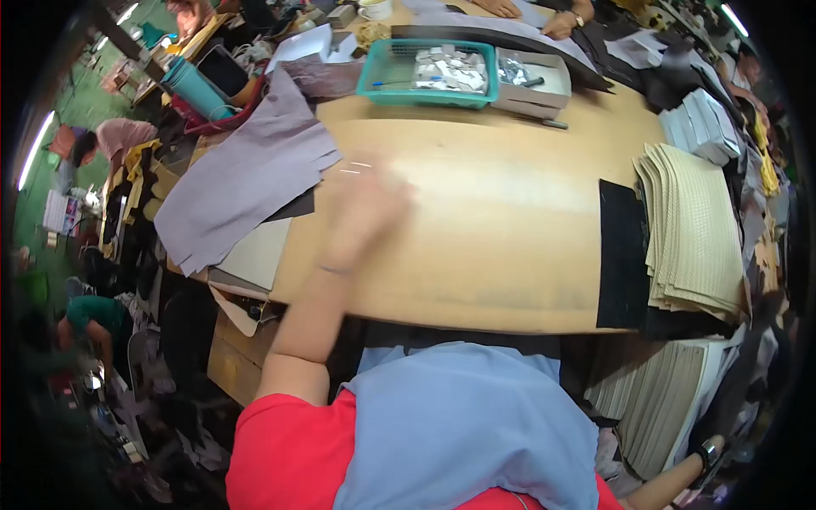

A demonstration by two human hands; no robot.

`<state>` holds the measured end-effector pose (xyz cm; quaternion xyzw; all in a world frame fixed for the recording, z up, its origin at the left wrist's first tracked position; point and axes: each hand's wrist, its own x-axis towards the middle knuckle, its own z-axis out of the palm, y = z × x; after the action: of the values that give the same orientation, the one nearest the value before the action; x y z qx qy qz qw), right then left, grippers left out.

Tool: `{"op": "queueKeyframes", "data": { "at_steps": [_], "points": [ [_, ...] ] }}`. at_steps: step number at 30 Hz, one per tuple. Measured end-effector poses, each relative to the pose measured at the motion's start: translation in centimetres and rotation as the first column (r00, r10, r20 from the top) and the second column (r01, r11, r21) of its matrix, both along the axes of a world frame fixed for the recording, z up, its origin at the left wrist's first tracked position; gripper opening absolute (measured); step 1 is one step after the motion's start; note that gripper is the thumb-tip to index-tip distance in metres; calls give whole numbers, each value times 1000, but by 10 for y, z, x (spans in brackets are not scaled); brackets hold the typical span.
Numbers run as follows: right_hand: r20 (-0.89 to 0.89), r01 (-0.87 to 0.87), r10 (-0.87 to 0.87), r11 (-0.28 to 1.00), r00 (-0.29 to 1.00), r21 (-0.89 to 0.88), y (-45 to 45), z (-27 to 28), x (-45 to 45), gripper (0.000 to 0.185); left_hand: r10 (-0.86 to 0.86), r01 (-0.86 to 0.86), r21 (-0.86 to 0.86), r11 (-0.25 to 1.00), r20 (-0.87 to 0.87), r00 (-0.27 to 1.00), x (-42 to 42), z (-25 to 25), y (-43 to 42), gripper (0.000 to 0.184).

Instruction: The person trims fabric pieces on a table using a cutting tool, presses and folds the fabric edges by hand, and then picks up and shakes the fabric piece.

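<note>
My left hand point(374, 204) is over the left part of the wooden table board point(476, 255). Motion smears its fingers, and small bright glints show beside them; whether it holds anything I cannot make out. Close by on the left lie grey-purple cut material pieces point(255, 174) and a pale sheet point(259, 251). My right hand point(718, 443) reaches down at the lower right, past a watch on the wrist, beside a stack of pale sheets point(663, 408) under the table. Its fingers are hidden.
A teal basket point(367, 85) of small white pieces stands at the back, beside a cardboard box point(544, 98). Cream textured sheets point(693, 221) and a black piece point(620, 255) lie right. A tumbler point(195, 89) stands back left. Another person's hands point(561, 24) are across the table.
</note>
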<state>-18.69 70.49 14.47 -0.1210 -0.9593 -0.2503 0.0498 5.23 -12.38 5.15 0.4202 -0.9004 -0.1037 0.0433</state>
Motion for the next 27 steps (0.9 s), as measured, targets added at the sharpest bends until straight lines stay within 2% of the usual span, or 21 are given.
{"op": "queueKeyframes", "data": {
  "at_steps": [1, 3, 4, 6, 8, 10, 11, 12, 13, 14, 15, 16, 17, 19, 20, 21, 23, 24, 25, 26, 27],
  "points": [
    [-4, -4, 4, 999, 1000, 37, -13, 10, 8, 32, 147, -163, 160, 974, 104, 984, 14, 8, -37, 64],
    [-38, -16, 21, 993, 999, 116, -33, 32, 16, 31, 238, -207, -330, 921, 57, 970, 70, -39, -103, 55],
    [-59, -38, 47, 988, 997, 151, -55, 42, 21, 31, 258, -221, -325, 920, 77, 963, 85, -30, -111, 46],
    [-113, -150, 168, 977, 979, 151, -116, 60, 33, 30, 255, -271, -98, 958, -148, 955, 111, -56, -151, 42],
    [-189, -384, 380, 923, 905, 20, -203, 78, 47, 28, 188, -250, -169, 953, -316, 930, 117, -58, -149, 42],
    [-303, -690, 619, 650, 724, -320, -310, 88, 57, 31, 279, -326, 1, 946, -517, 809, 102, -48, -138, 40],
    [-310, -705, 648, 532, 695, -469, -344, 79, 57, 32, 332, -346, 97, 933, -598, 729, 92, -43, -127, 40],
    [-325, -728, 700, 406, 636, -553, -387, 70, 68, 30, 259, -259, 106, 960, -688, 678, 79, -40, -112, 39],
    [-214, -532, 718, 250, 663, -809, -424, 62, 73, 31, 187, -168, 105, 980, -773, 607, 61, -37, -91, 37],
    [-252, -568, 854, 61, 456, -821, -449, 36, 66, 33, 122, -76, 97, 992, -846, 519, 42, -33, -66, 36],
    [-138, -380, 878, 53, 458, -923, -468, -4, 57, 37, 67, 14, 81, 997, -896, 439, 21, -26, -31, 33],
    [-18, -227, 898, 91, 440, -970, -494, -17, 63, 42, 11, 145, 90, 985, -882, 470, 9, -20, 1, 30],
    [-33, -98, 906, 9, 421, -995, -513, -47, 68, 50, -43, 274, 109, 956, -868, 495, -3, -14, 33, 28],
    [-298, -50, 874, -303, 383, -952, -546, -100, 82, 63, -352, 566, 240, 789, -578, 736, -3, -17, 84, 24],
    [-174, -86, 905, -153, 388, -985, -558, -111, 85, 60, -526, 744, 270, 611, -563, 637, -8, -17, 110, 19],
    [-111, -88, 896, -81, 429, -993, -554, -115, 78, 57, -660, 834, 135, 535, -550, 512, -8, -2, 129, 23],
    [-48, -51, 845, -25, 532, -998, -542, -122, 65, 51, -656, 849, 96, 520, -591, 469, -3, 3, 124, 30],
    [-48, -17, 811, -47, 583, -999, -536, -123, 58, 47, -691, 795, -27, 606, -513, 509, 1, -6, 104, 33],
    [-212, -125, 764, -172, 610, -977, -524, -123, 48, 43, -703, 720, -159, 675, -436, 562, 4, -13, 80, 37],
    [-368, -232, 700, -287, 612, -930, -507, -123, 34, 39, -631, 605, -189, 774, -321, 706, 4, -11, 62, 45],
    [-254, -106, 663, -255, 704, -961, -492, -128, 22, 37, -519, 472, -239, 849, -206, 829, 5, -10, 44, 53]
  ]
}}
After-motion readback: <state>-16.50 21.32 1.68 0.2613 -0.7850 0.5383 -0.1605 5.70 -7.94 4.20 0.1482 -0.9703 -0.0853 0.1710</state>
